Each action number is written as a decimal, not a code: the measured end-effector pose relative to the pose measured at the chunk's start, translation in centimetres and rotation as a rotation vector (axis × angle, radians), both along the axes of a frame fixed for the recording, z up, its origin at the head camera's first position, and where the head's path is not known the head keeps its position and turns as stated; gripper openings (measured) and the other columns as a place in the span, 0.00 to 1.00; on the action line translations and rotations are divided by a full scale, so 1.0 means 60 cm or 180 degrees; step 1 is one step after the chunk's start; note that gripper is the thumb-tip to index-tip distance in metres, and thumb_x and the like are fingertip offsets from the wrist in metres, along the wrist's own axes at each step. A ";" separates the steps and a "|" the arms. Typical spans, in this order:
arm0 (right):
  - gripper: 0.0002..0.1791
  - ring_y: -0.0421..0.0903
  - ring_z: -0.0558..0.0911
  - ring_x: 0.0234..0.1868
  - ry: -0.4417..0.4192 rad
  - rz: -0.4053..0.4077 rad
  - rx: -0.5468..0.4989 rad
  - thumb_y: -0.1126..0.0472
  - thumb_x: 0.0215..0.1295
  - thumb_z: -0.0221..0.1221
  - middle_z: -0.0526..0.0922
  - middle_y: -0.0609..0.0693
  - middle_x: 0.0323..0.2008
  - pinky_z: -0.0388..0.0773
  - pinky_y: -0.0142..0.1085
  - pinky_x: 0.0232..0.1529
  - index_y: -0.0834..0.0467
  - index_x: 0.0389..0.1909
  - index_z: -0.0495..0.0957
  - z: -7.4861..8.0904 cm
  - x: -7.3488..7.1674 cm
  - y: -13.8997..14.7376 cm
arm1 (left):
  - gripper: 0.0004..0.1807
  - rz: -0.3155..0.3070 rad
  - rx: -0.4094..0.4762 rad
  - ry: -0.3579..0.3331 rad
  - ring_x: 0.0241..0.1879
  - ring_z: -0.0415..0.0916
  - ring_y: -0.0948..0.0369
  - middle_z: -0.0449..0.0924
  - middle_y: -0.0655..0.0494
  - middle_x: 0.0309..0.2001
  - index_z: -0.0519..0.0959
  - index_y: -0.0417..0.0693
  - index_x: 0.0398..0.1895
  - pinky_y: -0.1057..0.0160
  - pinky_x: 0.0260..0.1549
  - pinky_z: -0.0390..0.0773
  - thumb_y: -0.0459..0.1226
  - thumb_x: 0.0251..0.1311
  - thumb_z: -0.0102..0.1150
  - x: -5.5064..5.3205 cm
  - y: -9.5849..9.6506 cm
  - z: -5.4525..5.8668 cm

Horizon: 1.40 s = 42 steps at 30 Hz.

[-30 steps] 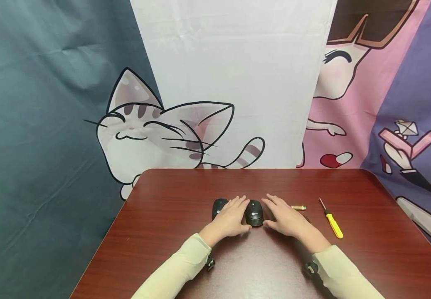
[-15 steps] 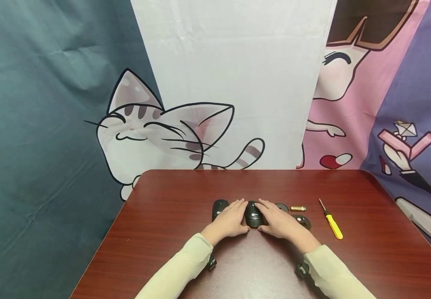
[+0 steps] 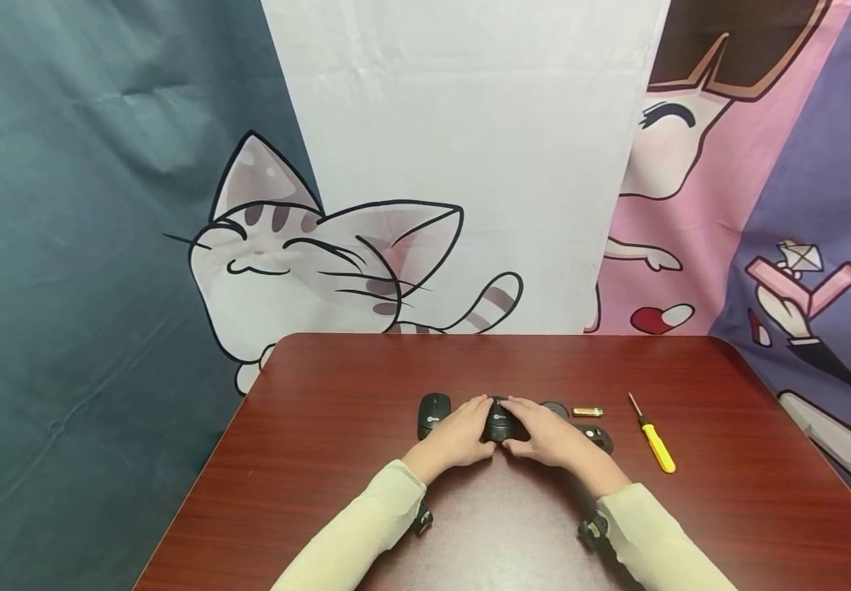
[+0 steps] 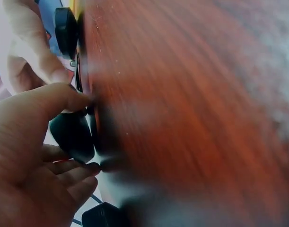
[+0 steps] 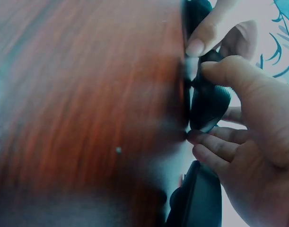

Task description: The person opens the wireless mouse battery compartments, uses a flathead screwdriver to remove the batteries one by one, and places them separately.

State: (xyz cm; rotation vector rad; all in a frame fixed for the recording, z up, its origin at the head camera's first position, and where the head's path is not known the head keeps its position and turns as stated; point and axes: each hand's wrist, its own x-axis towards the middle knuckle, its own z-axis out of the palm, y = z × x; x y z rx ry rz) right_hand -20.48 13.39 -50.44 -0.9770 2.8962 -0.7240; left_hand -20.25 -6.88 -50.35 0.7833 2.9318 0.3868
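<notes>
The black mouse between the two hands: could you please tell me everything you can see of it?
The black mouse is dark and rounded, apparently plastic, with a small pale mark on top, too small to read. Its far end points away from the person. It is at the dark red table; whether its base rests fully on the surface is hard to tell. The left hand and right hand grip it from either side, thumbs at its near end, fingers reaching farther along, hiding its flanks.
</notes>
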 end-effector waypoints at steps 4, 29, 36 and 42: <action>0.32 0.61 0.78 0.61 0.0093 -0.0025 -0.0114 0.59 0.63 0.66 0.77 0.66 0.61 0.81 0.55 0.59 0.67 0.66 0.71 0.001 -0.003 0.001 | 0.37 0.0001 0.0170 0.0078 0.70 0.68 0.52 0.65 0.42 0.72 0.62 0.37 0.74 0.56 0.68 0.74 0.43 0.67 0.61 -0.003 -0.001 0.000; 0.24 0.39 0.81 0.39 0.0844 -0.0536 -0.1705 0.65 0.63 0.69 0.82 0.46 0.41 0.88 0.40 0.37 0.57 0.59 0.76 0.075 0.059 -0.015 | 0.22 -0.0204 0.2134 0.0064 0.49 0.81 0.65 0.79 0.53 0.52 0.74 0.48 0.64 0.69 0.48 0.85 0.48 0.75 0.53 0.031 -0.026 0.110; 0.25 0.35 0.79 0.31 0.0652 -0.0552 -0.1951 0.65 0.65 0.67 0.83 0.44 0.36 0.82 0.28 0.26 0.57 0.62 0.75 0.095 0.094 -0.018 | 0.20 -0.0121 0.2622 -0.0111 0.44 0.81 0.65 0.80 0.57 0.45 0.77 0.50 0.62 0.68 0.44 0.86 0.48 0.73 0.56 0.059 -0.027 0.131; 0.27 0.36 0.81 0.30 0.0268 -0.0514 -0.2233 0.66 0.68 0.64 0.85 0.46 0.36 0.82 0.30 0.26 0.56 0.66 0.71 0.102 0.118 -0.019 | 0.20 -0.0064 0.2849 -0.0361 0.39 0.79 0.66 0.80 0.56 0.41 0.78 0.47 0.61 0.66 0.37 0.88 0.46 0.71 0.59 0.083 -0.027 0.142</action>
